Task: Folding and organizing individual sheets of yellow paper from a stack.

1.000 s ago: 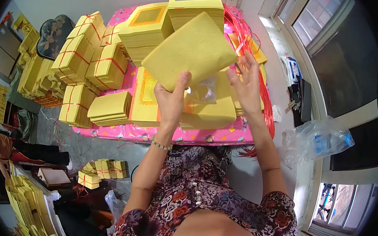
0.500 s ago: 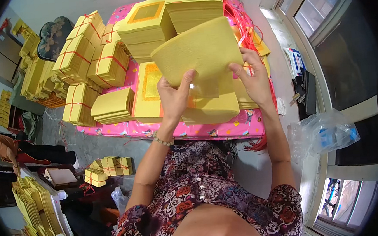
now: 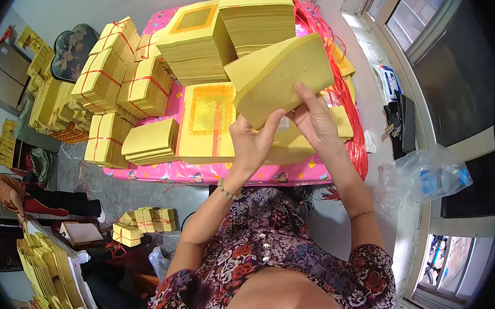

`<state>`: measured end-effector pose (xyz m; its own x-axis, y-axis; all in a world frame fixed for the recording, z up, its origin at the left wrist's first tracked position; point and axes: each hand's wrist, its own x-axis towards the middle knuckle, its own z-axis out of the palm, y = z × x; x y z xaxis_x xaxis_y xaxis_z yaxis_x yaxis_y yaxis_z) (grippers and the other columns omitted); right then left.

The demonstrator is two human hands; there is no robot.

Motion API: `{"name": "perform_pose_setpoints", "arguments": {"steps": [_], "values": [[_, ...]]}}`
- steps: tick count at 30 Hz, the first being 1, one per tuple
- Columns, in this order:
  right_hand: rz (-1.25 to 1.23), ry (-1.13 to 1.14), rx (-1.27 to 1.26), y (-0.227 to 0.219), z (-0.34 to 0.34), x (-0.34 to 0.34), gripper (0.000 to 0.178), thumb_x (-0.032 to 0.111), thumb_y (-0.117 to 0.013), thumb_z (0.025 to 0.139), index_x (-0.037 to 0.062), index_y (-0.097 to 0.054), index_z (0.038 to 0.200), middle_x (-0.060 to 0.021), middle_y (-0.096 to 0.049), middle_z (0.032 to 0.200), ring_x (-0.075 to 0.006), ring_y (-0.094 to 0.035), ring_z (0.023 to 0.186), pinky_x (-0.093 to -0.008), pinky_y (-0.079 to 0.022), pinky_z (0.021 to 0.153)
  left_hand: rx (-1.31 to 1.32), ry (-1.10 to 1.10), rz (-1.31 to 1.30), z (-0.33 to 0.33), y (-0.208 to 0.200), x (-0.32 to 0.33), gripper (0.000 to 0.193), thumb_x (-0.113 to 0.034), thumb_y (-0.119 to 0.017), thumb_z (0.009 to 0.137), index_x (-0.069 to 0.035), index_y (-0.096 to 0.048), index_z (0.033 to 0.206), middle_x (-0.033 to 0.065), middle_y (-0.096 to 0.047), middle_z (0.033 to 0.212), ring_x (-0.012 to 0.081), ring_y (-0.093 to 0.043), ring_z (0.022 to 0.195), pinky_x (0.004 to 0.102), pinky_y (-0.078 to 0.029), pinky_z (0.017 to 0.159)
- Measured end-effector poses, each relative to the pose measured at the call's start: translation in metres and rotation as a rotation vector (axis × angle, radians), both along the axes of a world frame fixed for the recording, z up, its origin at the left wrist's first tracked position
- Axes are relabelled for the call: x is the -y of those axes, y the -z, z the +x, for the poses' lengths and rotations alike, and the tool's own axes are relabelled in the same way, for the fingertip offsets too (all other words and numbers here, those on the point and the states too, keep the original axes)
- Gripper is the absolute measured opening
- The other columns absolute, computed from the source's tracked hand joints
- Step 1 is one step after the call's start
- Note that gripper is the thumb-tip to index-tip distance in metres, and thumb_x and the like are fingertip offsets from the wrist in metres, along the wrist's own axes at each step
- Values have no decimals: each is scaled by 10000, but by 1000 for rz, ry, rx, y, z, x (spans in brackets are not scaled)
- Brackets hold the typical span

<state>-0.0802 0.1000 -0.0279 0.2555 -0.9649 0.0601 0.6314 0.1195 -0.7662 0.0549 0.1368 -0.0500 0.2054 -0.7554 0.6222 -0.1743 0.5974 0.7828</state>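
Between my two hands I hold a thick sheaf of yellow paper [image 3: 291, 79], raised over the front of the table and bent into a fold. My left hand [image 3: 253, 138] grips its lower left corner, thumb up against the paper. My right hand [image 3: 316, 121] pinches the lower edge, thumb on the near face and fingers behind. Below the sheaf lies a low pile of yellow paper [image 3: 293, 154], partly hidden by my hands. Left of it rests a yellow stack [image 3: 192, 141] with a gold square and an orange border on top.
Tall paper stacks [image 3: 197, 54] stand at the back of the pink-covered table [image 3: 203, 172]. Red-tied bundles [image 3: 145, 87] fill its left side; red strands [image 3: 355, 118] hang along the right. A plastic bag [image 3: 424, 176] lies by the window. Another person [image 3: 9, 197] is at far left.
The sheaf has gone from nearly flat to folded over and moved slightly right. My left hand shifted right; my right hand moved inward and down, closer to the left.
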Motion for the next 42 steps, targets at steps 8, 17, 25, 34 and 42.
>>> {"name": "perform_pose_setpoints", "arguments": {"steps": [8, 17, 25, 34, 42], "values": [[-354, 287, -480, -2, -28, 5, 428, 133, -696, 812, -21, -504, 1161, -97, -607, 1059, -157, -599, 938, -299, -495, 812, -2, -6, 163, 40, -15, 6, 336, -102, -684, 819, 12, -569, 1114, 92, -655, 961, 144, -605, 889, 290, -467, 811], [-426, 129, -582, -20, -26, 4, 375, 146, -681, 822, -33, -542, 1121, -95, -632, 1018, -143, -603, 914, -281, -489, 794, -218, 490, 360, 32, -44, 36, 353, -228, -414, 998, 21, -520, 1225, 55, -610, 1086, 82, -547, 977, 236, -439, 859], [-322, 271, -455, -5, -29, 14, 317, 113, -621, 866, -28, -518, 1131, -88, -632, 1003, -118, -600, 883, -267, -487, 773, -418, 612, 490, 18, -26, 34, 330, -214, -426, 991, 14, -537, 1201, 31, -632, 1026, 61, -561, 937, 215, -437, 838], [-455, 405, -666, -8, -20, 8, 347, 97, -633, 859, -26, -485, 1149, -102, -626, 1016, -131, -603, 885, -264, -490, 769, -424, 404, 545, 7, -6, 42, 277, -211, -445, 971, 8, -474, 1138, 77, -569, 1064, 110, -532, 967, 266, -440, 848], [-477, 423, -636, -14, -18, 4, 356, 95, -646, 852, -17, -477, 1145, -101, -622, 1009, -137, -604, 892, -275, -495, 778, -127, 385, 238, -6, -13, 30, 259, -180, -464, 969, 22, -416, 1123, 121, -571, 979, 122, -520, 893, 292, -444, 761]]}}
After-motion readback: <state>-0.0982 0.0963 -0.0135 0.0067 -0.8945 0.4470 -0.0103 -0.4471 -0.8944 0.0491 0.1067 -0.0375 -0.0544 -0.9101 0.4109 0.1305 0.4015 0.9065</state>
